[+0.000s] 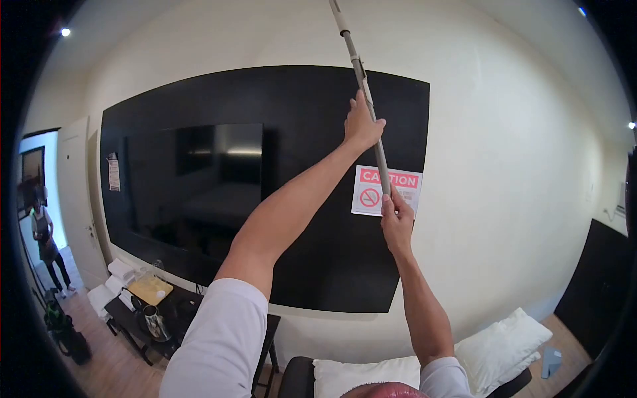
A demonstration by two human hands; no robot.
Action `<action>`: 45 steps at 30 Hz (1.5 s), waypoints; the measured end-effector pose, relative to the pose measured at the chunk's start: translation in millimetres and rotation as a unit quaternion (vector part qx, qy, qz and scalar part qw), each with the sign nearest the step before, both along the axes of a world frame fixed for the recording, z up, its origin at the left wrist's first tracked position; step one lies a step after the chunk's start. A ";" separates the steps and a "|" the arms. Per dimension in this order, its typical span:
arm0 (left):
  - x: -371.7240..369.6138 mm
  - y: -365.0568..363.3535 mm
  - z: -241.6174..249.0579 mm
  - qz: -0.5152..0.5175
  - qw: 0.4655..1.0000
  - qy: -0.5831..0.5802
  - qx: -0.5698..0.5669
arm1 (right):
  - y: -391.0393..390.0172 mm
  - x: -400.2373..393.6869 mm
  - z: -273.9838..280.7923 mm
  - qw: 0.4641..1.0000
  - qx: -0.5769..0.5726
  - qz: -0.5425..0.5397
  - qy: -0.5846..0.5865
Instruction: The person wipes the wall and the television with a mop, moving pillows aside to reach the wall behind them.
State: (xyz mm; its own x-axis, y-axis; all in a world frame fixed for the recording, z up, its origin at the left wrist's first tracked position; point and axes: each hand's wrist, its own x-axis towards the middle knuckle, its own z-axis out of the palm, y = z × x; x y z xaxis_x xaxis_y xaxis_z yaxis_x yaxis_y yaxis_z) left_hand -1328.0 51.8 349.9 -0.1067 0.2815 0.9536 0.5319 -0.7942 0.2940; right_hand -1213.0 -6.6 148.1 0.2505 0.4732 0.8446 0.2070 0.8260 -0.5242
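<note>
A long grey pole [383,162] slants up and slightly left in front of the wall, with a clip or joint partway along and a whitish upper section that runs out of view at the top. Whatever is on its upper end is not visible. My left hand [362,125] is raised high and grips the pole around its middle, just below the joint. Lower down, my right hand [397,224] is closed around the pole's bottom end. Behind that end, a red and white caution sign [368,199] with a no-smoking symbol is partly covered by the pole and my right hand.
A television [199,186] is mounted on a large black panel [318,265]. Below left, a dark table [189,302] bears a kettle [156,324], a yellow tray [147,289] and white towels. White pillows [504,341] lie at the bottom right. Another person [45,232] stands by an open door [78,199].
</note>
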 end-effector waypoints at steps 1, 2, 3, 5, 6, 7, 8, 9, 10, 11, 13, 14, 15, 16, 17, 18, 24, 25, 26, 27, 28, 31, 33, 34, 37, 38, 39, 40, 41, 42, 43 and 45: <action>-1.4 5.6 -1.5 0.000 1.000 -0.002 0.001 | 1.2 -0.8 1.8 1.000 0.001 0.000 -0.002; -4.6 3.8 -3.7 -0.067 0.998 -0.002 -0.015 | -0.7 0.5 2.3 0.999 0.012 -0.048 -0.022; -8.2 2.0 -6.5 -0.133 0.991 -0.002 -0.031 | -0.8 2.1 2.7 0.994 0.023 -0.094 -0.042; -2.4 5.0 -6.5 -0.146 0.989 -0.008 -0.018 | 0.0 6.9 4.5 0.984 0.082 -0.147 -0.056; 0.1 -1.0 -6.6 -0.169 0.985 -0.019 -0.032 | 3.9 14.9 4.1 0.983 0.083 -0.155 -0.059; 1.9 -7.2 -7.1 -0.193 0.980 -0.030 -0.046 | 9.0 21.0 6.0 0.981 0.083 -0.165 -0.061; 3.9 -8.3 -5.0 -0.195 0.978 -0.034 -0.059 | 8.6 21.2 11.1 0.982 0.083 -0.159 -0.067; 6.5 -8.9 -3.9 -0.202 0.976 -0.033 -0.073 | 5.3 24.5 14.9 0.975 0.095 -0.183 -0.079; 8.1 -8.6 -2.2 -0.205 0.976 -0.036 -0.066 | 0.0 28.9 18.1 0.967 0.105 -0.212 -0.088; 11.4 -0.9 -0.5 -0.213 0.974 -0.032 -0.069 | -6.6 29.6 21.2 0.966 0.102 -0.220 -0.085; 17.3 18.5 13.2 -0.193 0.979 -0.067 -0.026 | -14.5 21.2 35.7 0.944 0.098 -0.294 -0.111; 12.9 13.8 16.6 -0.207 0.975 -0.070 -0.041 | -14.6 17.7 41.8 0.945 0.089 -0.297 -0.107; 9.8 18.5 21.9 -0.203 0.976 -0.066 -0.047 | -16.0 13.7 47.0 0.944 0.090 -0.300 -0.106; 7.9 23.0 26.7 -0.198 0.977 -0.065 -0.041 | -19.2 8.7 51.0 0.942 0.053 -0.314 -0.109; 6.2 19.4 28.0 -0.194 0.978 -0.063 -0.035 | -23.4 5.6 53.8 0.938 0.016 -0.327 -0.112; 6.7 15.6 28.2 -0.197 0.978 -0.063 -0.035 | -29.9 4.0 56.9 0.953 -0.015 -0.289 -0.094; 6.1 -11.1 37.0 -0.166 0.984 -0.068 0.013 | -54.8 7.0 70.8 0.996 -0.011 -0.083 -0.004; 6.3 -23.6 39.9 -0.159 0.985 -0.068 0.019 | -64.3 5.3 75.1 0.996 -0.015 -0.083 -0.001; 5.8 -32.6 42.1 -0.152 0.986 -0.068 0.025 | -73.7 3.0 79.5 0.998 -0.025 -0.057 0.013; 7.3 -33.2 43.8 -0.151 0.986 -0.066 0.021 | -82.6 1.6 81.9 0.998 -0.037 -0.032 0.028; 7.7 -34.6 47.8 -0.119 0.990 -0.061 0.034 | -89.4 -1.9 83.6 0.998 -0.041 -0.014 0.039; 4.0 -47.0 51.4 -0.098 0.993 -0.054 0.037 | -103.5 -11.3 86.9 0.997 -0.048 0.016 0.060; 1.4 -53.9 52.2 -0.106 0.993 -0.053 0.028 | -116.3 -15.2 89.6 0.996 -0.054 0.030 0.066; 0.7 -57.3 52.6 -0.073 0.995 -0.051 0.054 | -122.0 -18.1 91.1 0.994 -0.062 0.044 0.073; -6.7 -74.5 55.1 -0.034 0.996 -0.049 0.065 | -137.5 -28.9 90.6 0.994 -0.060 0.068 0.068; -8.9 -79.5 54.8 -0.031 0.997 -0.051 0.048 | -142.7 -32.8 89.9 0.993 -0.060 0.068 0.070; -10.5 -82.3 52.2 -0.031 0.997 -0.049 0.048 | -147.7 -36.9 89.8 0.991 -0.074 0.082 0.078; -12.1 -85.2 48.9 -0.011 0.996 -0.069 0.061 | -151.2 -39.3 89.6 0.988 -0.087 0.097 0.086; -13.9 -85.5 47.6 0.009 0.993 -0.088 0.075 | -153.7 -40.6 88.1 0.987 -0.086 0.099 0.088; -15.4 -84.3 46.7 0.010 0.993 -0.085 0.076 | -155.8 -41.6 84.5 0.985 -0.091 0.120 0.089; -16.5 -83.0 45.4 0.008 0.992 -0.090 0.092 | -157.7 -42.1 82.1 0.982 -0.096 0.139 0.089; -14.6 -85.9 44.1 0.004 0.990 -0.096 0.105 | -160.3 -40.3 82.5 0.979 -0.094 0.154 0.099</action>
